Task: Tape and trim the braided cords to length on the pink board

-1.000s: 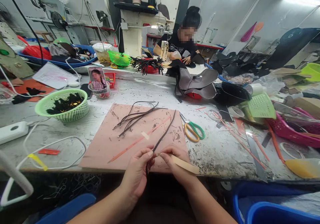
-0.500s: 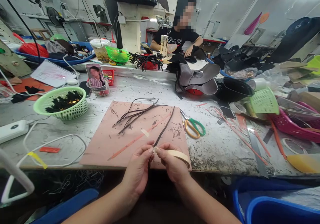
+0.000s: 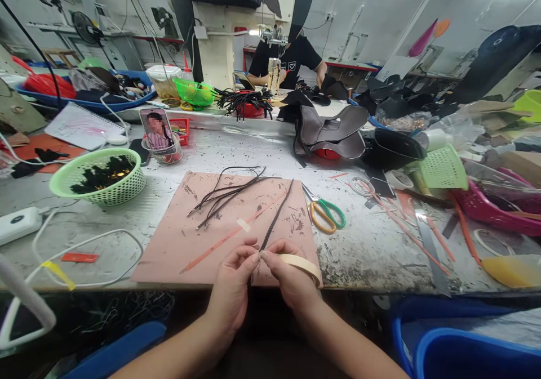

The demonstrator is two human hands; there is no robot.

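Note:
A thin dark braided cord runs down over the pink mat to the mat's near edge. My left hand pinches the cord's near part between thumb and finger. Fingertip to fingertip with it, my right hand is closed at the same spot and carries a roll of cream tape. My thumbs cover where tape and cord meet. Farther up the mat lies a loose bunch of dark cords. An orange strip with a pale piece of tape slants across the mat.
Scissors with green and orange handles lie right of the mat. To the left are a green basket of black pieces and a phone propped in a cup. Across the bench, a person sits behind a sewing machine.
My view has shifted slightly, so the bench appears a little farther left. Both hands stay together on the cord, with only small finger movement. The person opposite has leaned behind the machine.

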